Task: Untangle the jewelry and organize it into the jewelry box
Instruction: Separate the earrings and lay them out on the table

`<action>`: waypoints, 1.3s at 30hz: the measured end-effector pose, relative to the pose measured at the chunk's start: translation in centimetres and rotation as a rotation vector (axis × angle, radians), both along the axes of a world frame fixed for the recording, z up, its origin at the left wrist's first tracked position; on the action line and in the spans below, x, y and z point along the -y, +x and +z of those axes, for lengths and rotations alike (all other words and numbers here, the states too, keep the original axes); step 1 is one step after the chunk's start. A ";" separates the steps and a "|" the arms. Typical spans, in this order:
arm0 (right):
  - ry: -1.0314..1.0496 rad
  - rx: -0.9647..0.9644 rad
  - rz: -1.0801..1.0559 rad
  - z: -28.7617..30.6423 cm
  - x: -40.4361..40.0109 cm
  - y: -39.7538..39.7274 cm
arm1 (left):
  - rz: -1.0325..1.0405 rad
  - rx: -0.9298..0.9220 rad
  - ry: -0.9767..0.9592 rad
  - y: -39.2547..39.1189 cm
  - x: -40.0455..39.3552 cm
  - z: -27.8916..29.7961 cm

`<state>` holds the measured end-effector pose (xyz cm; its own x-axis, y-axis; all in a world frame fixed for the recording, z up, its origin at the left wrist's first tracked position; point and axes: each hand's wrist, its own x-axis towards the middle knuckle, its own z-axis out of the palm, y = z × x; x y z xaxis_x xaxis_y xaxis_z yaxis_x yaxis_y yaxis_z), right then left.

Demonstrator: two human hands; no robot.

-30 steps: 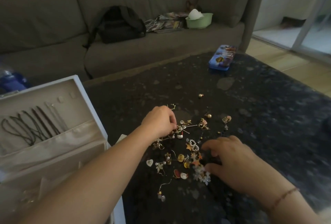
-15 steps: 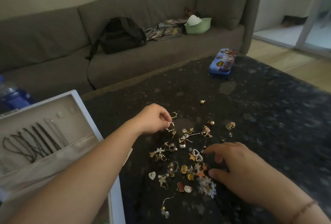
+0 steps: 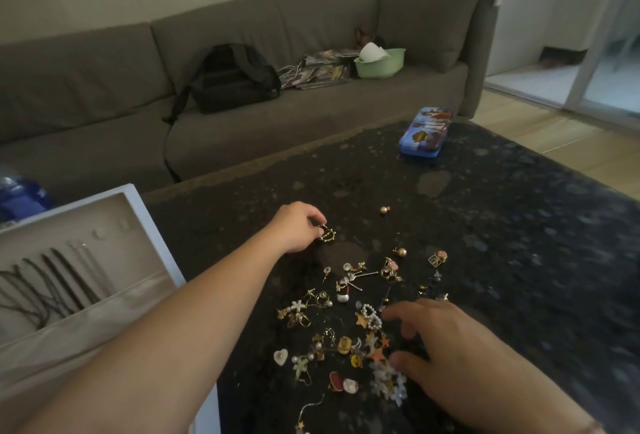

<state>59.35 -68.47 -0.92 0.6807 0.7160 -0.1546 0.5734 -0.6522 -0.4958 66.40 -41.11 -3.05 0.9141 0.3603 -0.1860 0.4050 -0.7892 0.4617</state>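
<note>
Beyond jewelry pile on counter: left hand moved outward, fingers pinching gold earring (pulled free, box-ready); right hand w/ relaxed fingers, holding nothing.

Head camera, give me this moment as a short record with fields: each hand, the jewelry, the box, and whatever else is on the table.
left hand: pinches a small gold piece at the far edge of the spread
right hand: fingers spread, resting on the near right of the jewelry pile
jewelry pile: loose earrings and charms scattered on the dark table
jewelry box: open at the left, dark cords hanging in its lid
also on table: blue tin at the far side
</note>
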 end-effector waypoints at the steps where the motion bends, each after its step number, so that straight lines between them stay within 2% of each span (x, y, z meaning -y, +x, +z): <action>1: -0.006 -0.001 0.001 0.0 0.0 0.0 | -0.028 -0.011 0.011 0.1 0.1 0.1; 8: -0.005 0.009 -0.001 0.3 -0.1 -0.2 | -0.109 -0.048 0.085 0.4 1.3 0.3; 13: -0.002 0.021 -0.007 0.4 -0.1 0.1 | -0.076 -0.048 0.078 -0.3 2.1 0.7; 17: -0.009 0.029 -0.023 0.6 -0.7 -0.4 | -0.139 -0.039 0.028 -2.7 2.9 2.7; 20: 0.089 0.028 -0.112 0.9 -2.1 -1.0 | -0.141 0.105 -0.219 -6.5 3.7 5.3; 24: 0.652 -0.286 -0.251 1.9 -6.3 -3.8 | 0.003 0.403 -0.620 -14.0 5.3 7.0; 27: 0.886 -0.459 -0.269 2.4 -9.6 -5.8 | 0.173 0.548 -0.751 -18.6 5.1 6.4; 34: 1.023 -0.670 -0.123 2.5 -15.4 -10.9 | 0.384 0.709 -0.864 -25.5 0.9 6.7; 39: 1.019 -0.750 -0.071 2.7 -18.6 -13.2 | 0.405 0.679 -1.075 -29.5 -2.0 7.3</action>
